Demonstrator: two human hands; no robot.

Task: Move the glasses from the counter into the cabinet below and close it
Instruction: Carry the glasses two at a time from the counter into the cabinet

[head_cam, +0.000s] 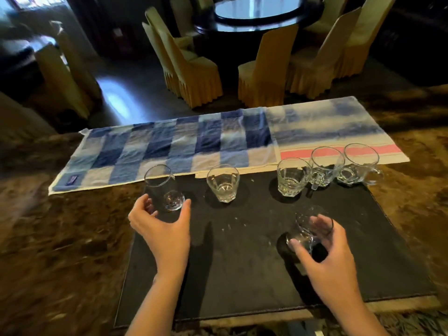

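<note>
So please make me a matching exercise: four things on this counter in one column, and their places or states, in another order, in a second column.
1. tall glass
2. checked towel
3. handled mug
4. right hand

a. farthest right in the row of glasses
b. spread behind the glasses
c. between thumb and fingers of the left hand
d. round the nearest glass

Pairs: 1-c, 2-b, 3-a, 4-d

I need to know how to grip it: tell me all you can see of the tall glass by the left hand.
The tall glass is clear, straight-walled and thick-based, seemingly empty. It stands upright at the black mat's far left corner, just before the blue checked towel. The left hand cups its base, thumb and fingers on either side; contact is unclear.
</note>
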